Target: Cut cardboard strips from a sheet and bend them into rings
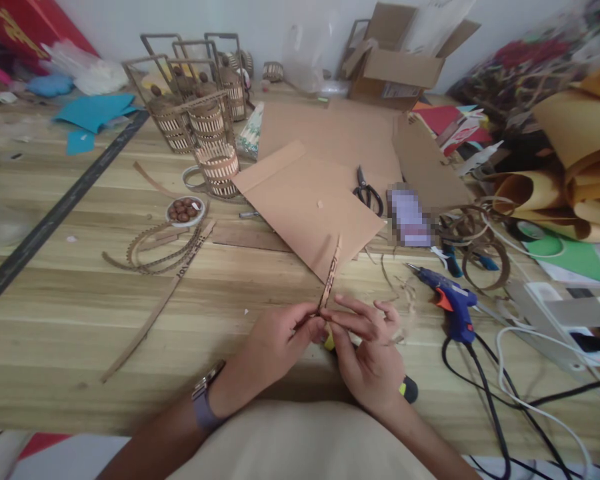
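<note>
My left hand (275,343) pinches the lower end of a narrow corrugated cardboard strip (331,270) that stands up and away from me. My right hand (367,350) meets it at the same spot, fingers closed on the strip, with a yellow-and-black tool (407,389) tucked in the palm and poking out past the wrist. Both hands hover over the wooden table (80,313) near its front edge. A watch sits on my left wrist.
A flat cardboard sheet (305,200) and black scissors (367,190) lie beyond the hands. A blue glue gun (453,300) with cables rests to the right. Cardboard strips (155,257), a small dish of beads (184,210) and woven cardboard baskets (205,123) stand at the left back. An open box (395,67) is at the rear.
</note>
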`<state>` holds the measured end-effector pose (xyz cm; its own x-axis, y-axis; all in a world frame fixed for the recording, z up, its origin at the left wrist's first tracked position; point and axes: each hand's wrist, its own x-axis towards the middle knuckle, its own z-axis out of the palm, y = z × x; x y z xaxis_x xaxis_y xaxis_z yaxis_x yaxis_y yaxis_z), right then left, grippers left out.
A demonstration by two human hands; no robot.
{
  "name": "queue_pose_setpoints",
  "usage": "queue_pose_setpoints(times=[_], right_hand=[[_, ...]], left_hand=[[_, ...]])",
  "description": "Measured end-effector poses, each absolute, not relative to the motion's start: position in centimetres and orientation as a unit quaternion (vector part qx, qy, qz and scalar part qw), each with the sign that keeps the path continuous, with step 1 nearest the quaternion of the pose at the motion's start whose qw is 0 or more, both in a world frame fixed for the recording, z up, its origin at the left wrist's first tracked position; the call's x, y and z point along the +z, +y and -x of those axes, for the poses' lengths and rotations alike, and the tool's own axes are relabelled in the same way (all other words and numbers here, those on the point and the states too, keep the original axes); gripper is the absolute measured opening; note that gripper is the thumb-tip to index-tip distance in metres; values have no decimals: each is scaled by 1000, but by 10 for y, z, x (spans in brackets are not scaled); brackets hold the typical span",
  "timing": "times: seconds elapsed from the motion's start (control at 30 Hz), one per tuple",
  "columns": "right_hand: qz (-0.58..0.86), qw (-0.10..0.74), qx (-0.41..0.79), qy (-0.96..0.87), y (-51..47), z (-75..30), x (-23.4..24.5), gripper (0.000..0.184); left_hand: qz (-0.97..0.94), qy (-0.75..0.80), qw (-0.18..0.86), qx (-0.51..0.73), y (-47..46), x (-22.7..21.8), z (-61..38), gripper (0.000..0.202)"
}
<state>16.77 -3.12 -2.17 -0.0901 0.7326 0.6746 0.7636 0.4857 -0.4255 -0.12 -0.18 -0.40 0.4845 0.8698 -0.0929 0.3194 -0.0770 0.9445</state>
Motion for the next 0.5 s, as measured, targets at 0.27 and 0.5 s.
queue_pose_setpoints(times=[0.27,0.5], right_hand=[[511,418,-33,-750,-29,-168,-20,16],[522,438,-34,-731,-30,-173,-22,13]], left_hand=[[-695,436,505,269,-3,-6,1,26],[-688,406,538,269,-4,-3,2,27]])
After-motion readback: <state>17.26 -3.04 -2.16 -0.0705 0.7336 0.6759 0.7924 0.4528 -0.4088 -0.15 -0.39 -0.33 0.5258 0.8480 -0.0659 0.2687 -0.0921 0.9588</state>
